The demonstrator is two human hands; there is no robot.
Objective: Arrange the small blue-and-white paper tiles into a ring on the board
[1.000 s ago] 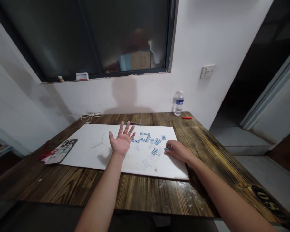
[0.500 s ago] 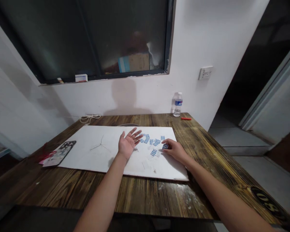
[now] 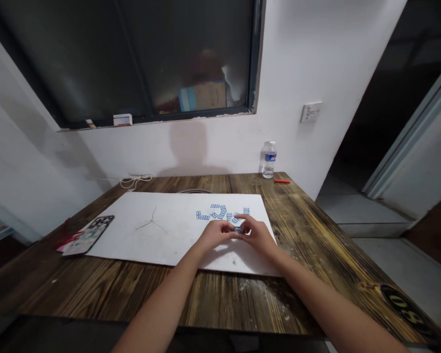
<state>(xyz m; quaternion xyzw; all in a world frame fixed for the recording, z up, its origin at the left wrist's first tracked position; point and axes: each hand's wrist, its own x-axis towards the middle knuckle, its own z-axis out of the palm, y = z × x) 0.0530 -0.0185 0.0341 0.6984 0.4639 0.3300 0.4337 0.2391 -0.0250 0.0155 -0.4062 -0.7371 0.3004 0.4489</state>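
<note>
Bringing left hand [image 3: 215, 234] and right hand [image 3: 257, 236] together over the white board [image 3: 158, 240], both closed on one small blue-and-white rectangular tag [image 3: 238, 229], just below the curved row of matching tags [image 3: 220, 212].

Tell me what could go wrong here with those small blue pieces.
The small blue-and-white printed piece held between the left hand and right hand might slip and drop among the others. The hands work close to the curved cluster of blue-and-white pieces on the white board, and could brush them out of place.
</note>
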